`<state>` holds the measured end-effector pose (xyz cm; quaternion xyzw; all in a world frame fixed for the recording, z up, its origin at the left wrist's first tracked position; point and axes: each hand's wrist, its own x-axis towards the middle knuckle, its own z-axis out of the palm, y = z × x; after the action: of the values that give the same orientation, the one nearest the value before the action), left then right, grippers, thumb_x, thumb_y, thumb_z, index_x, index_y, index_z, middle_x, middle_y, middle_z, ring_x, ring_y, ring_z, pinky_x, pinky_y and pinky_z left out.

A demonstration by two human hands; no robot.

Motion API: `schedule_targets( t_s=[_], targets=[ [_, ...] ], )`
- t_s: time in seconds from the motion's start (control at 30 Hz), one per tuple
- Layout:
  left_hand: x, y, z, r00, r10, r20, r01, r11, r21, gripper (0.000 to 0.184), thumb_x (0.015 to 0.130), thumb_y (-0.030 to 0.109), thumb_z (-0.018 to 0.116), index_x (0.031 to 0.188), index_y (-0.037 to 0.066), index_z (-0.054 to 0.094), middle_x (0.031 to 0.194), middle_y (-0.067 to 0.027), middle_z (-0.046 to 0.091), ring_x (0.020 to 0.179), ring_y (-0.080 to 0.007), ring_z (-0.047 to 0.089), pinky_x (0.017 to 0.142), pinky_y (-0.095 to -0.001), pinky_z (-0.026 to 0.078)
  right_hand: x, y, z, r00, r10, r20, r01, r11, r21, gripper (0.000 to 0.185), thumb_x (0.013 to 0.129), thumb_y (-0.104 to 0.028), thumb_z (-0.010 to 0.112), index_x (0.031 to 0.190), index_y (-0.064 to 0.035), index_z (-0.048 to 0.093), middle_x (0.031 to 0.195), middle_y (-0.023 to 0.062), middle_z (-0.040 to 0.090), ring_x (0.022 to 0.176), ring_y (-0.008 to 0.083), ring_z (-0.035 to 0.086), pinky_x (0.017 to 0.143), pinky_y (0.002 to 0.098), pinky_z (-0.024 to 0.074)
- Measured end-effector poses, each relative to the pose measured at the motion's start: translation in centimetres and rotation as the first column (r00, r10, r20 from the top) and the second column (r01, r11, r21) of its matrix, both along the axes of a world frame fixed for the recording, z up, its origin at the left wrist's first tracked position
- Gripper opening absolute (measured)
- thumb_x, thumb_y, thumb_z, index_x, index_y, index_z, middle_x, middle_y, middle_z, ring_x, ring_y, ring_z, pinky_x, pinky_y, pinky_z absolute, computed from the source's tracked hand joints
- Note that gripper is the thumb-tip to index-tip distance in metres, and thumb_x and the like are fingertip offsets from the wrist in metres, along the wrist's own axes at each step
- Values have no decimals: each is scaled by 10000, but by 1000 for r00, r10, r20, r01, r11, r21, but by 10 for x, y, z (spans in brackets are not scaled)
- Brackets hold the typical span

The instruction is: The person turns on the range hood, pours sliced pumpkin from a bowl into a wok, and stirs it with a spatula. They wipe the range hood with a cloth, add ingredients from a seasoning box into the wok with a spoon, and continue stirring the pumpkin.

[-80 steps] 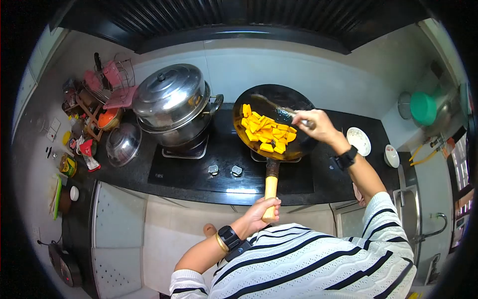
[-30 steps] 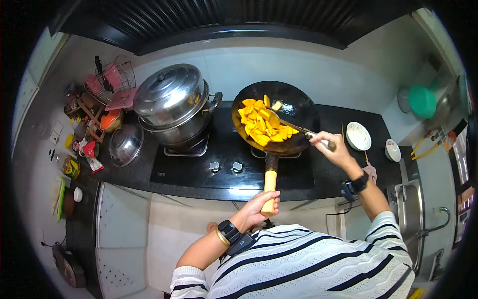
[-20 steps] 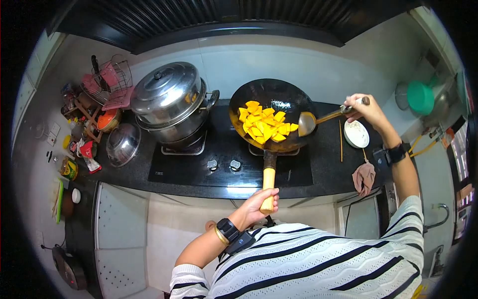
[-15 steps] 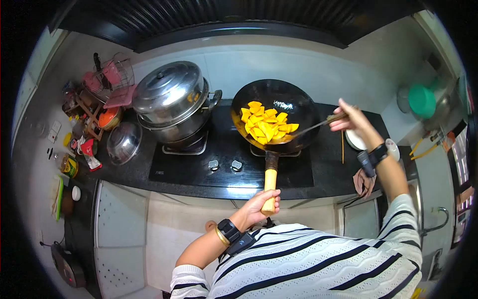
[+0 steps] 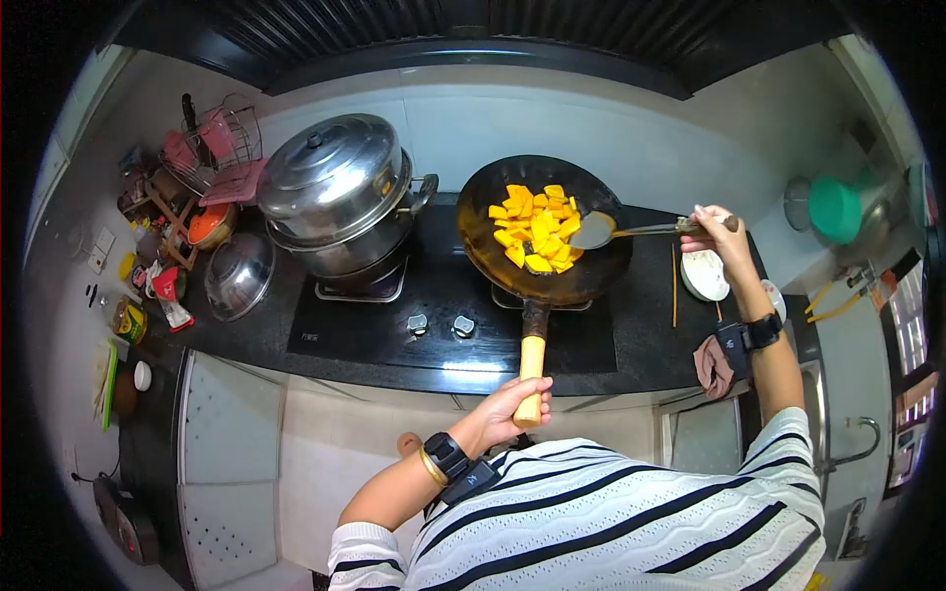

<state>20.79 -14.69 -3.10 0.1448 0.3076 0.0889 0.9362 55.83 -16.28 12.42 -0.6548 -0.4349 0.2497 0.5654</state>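
My left hand (image 5: 509,409) is closed around the pale wooden handle of a dark wok (image 5: 483,258), which stands on the right burner. Several chunks of orange-yellow pumpkin (image 5: 539,225) lie in the middle of the wok. My right hand (image 5: 716,236) is wrapped round the far end of a long-handled spatula (image 5: 596,230). The spatula's flat metal blade touches the right side of the pumpkin heap. Just below my right hand sits a white bowl (image 5: 706,276) with some pale residue inside.
A large lidded steamer pot (image 5: 330,187) occupies the left burner. Left of it are a metal bowl (image 5: 239,278), an orange bowl (image 5: 209,227) and a wire rack (image 5: 222,148). Chopsticks (image 5: 675,286) and a pinkish cloth (image 5: 712,366) lie on the right counter. The range hood (image 5: 473,54) hangs above.
The spatula has turned and its blade now shows flat at the pumpkin's right side. The pumpkin chunks have shifted up the wok. My right hand has moved slightly right and closed on the handle.
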Motion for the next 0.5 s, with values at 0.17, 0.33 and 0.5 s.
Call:
schedule_targets(
  t_s=[0.17,0.33,0.5],
  targets=[
    [0,2,-4,1000,-27,11,27,999,22,189,803,125,637,914,82,490,726,-17,521,614,-118,527,572,-271,484,18,24,-27,997,38,67,-36,999,-20,217,843,-209,589,921,-8,612,785,86,621,651,156,618,554,267,542],
    [-5,4,-9,998,-59,39,55,995,81,197,834,190,614,952,84,498,761,-29,535,663,-139,559,629,-295,510,-28,39,-82,949,202,243,-231,968,96,163,819,-142,600,916,-12,608,854,79,639,720,147,617,645,279,521],
    [-8,8,-9,987,-90,131,79,993,87,224,863,251,572,981,74,504,838,-68,563,756,-181,591,707,-341,527,-89,-31,-53,196,373,907,-357,889,-288,249,661,-57,644,892,-119,576,1018,104,592,910,257,574,836,404,395]
  ],
)
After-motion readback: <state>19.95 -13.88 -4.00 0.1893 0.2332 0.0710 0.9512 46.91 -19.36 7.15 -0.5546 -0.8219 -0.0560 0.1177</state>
